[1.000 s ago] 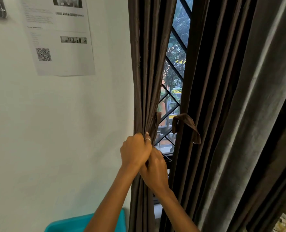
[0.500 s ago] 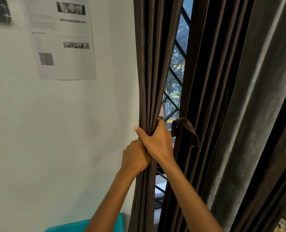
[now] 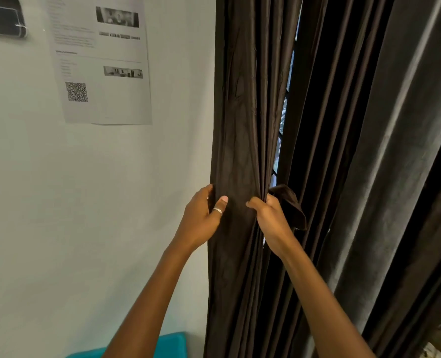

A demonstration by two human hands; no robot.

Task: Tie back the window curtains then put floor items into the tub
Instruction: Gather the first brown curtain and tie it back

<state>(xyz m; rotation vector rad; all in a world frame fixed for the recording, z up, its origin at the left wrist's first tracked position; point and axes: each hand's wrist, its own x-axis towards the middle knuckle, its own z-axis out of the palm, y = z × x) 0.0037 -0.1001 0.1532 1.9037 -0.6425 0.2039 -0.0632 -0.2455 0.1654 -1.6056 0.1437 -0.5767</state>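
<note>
A dark brown left curtain (image 3: 242,99) hangs in folds beside the wall. My left hand (image 3: 201,220), a ring on its thumb, grips the curtain's left edge at waist height. My right hand (image 3: 271,218) grips the curtain's right edge, fingers curled into the folds. Just behind that hand a brown tie-back strap (image 3: 291,205) loops out from the window side. A second, wider dark curtain (image 3: 369,151) fills the right. Between the two, a thin strip of window grille (image 3: 282,125) shows. A teal tub (image 3: 170,344) peeks in at the bottom.
A printed sheet with a QR code (image 3: 100,60) is stuck on the white wall (image 3: 59,202) to the left. A dark object (image 3: 2,19) sits on the wall at the top left corner. The floor is out of view.
My hands were bunched together on the gathered curtain; now they have spread apart to its two edges. The curtain covers more of the window, so the gap is narrower.
</note>
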